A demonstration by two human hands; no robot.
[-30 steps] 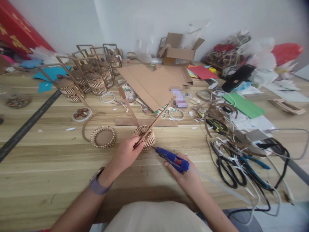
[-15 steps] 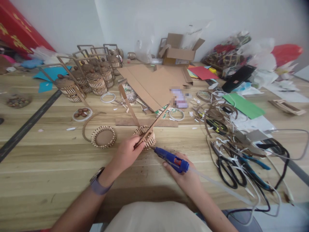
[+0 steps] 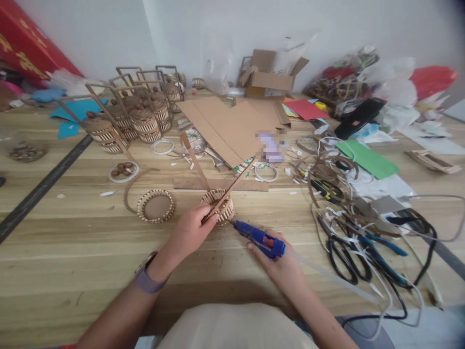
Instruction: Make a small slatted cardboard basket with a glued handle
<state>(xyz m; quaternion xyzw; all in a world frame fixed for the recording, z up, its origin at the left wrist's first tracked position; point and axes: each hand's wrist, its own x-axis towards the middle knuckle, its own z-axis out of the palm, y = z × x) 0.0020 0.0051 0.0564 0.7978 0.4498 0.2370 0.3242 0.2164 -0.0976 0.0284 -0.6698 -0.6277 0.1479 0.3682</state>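
My left hand (image 3: 194,225) is closed on a long brown cardboard strip (image 3: 238,180), which slants up and right across a small round basket (image 3: 227,209) of light and dark slats. A second strip (image 3: 196,160) stands out behind that basket. In my right hand (image 3: 278,261) is a blue hot glue gun (image 3: 259,237), with a glue stick out of its back. Its nozzle points at the basket's lower right side; whether it touches cannot be made out. To the left lies another round slatted piece (image 3: 156,206) with a cardboard base and a loose curved strip (image 3: 129,191).
Several lidded baskets with tall handles (image 3: 145,121) stand at the back left. Cardboard sheets (image 3: 228,126) lie in the middle behind the basket. Scissors (image 3: 347,257), pliers (image 3: 385,247) and tangled cables crowd the right. Brown beads (image 3: 122,169) sit inside a tape roll.
The glue gun has shifted very slightly to the right, its nozzle a little farther from the basket. My left hand, strip and basket look unmoved.
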